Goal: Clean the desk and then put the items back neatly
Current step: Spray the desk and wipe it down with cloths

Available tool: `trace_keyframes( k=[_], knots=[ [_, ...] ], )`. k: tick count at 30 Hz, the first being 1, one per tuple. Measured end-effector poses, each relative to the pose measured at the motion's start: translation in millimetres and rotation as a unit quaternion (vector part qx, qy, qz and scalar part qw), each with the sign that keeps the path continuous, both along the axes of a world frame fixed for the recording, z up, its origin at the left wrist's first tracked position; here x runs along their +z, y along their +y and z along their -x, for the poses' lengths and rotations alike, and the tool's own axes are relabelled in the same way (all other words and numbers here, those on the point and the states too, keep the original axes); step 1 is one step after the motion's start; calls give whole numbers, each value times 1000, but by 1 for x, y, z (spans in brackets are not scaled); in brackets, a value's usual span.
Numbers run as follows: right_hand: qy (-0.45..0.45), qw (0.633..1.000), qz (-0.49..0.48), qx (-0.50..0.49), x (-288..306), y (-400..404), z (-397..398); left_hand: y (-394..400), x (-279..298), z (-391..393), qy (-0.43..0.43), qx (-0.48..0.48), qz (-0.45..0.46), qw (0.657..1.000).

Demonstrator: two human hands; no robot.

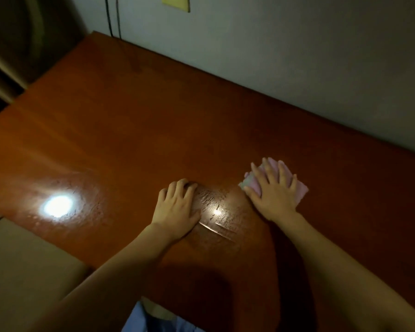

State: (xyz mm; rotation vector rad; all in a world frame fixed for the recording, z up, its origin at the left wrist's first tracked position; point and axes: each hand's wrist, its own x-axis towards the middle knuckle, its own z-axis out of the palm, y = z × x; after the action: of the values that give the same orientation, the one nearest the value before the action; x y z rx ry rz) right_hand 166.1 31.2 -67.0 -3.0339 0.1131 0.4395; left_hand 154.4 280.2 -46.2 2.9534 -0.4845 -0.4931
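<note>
Step in hand: wiping, by the look of it. Right hand lies flat, fingers straight and spread, pressing a folded pale pink cloth onto the glossy reddish-brown wooden tabletop. The cloth sits right of centre, near the front half, and only its edges show round the hand. Left hand rests on the bare wood just left of it, fingers bent at the tips and holding nothing; probably bracing.

Streaky smears show in the glare between the two hands, so that patch reads as damp or only part-wiped. Judgement: cleaning phase not finished, put-back phase not started, since no desk items are in view anywhere.

Next move likely calls for steady flat pressure and overlapping strokes across the streaked patch and toward the far left, where a bright lamp reflection sits.

Hard to make out:
- room is dim, so dust or dirt can't be judged
- right end and front edge of the tabletop are cut off
- yellow note on the wall is cropped at the top
- dark cables drop behind the far edge, ends hidden
- where the removed items are: not visible
</note>
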Motion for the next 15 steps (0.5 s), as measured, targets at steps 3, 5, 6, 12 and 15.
trace_keyframes(
  k=[3, 5, 6, 12, 15],
  knots=[
    [-19, 998, -10, -59, -5, 30, -27, 12, 2, 11, -10, -1, -8, 1000],
    [-25, 999, -17, -32, -6, 60, -36, 19, 0, 14, 4, 4, -13, 1000],
    [-28, 999, -20, -4, -6, 76, -35, 23, -1, 14, 7, 10, -17, 1000],
    [-13, 994, -20, 104, -6, 118, 46, 51, 7, 36, 28, 63, -26, 997],
    [5, 996, -12, 91, -8, 86, 89, 59, 9, 51, 30, 81, -34, 996]
  ],
)
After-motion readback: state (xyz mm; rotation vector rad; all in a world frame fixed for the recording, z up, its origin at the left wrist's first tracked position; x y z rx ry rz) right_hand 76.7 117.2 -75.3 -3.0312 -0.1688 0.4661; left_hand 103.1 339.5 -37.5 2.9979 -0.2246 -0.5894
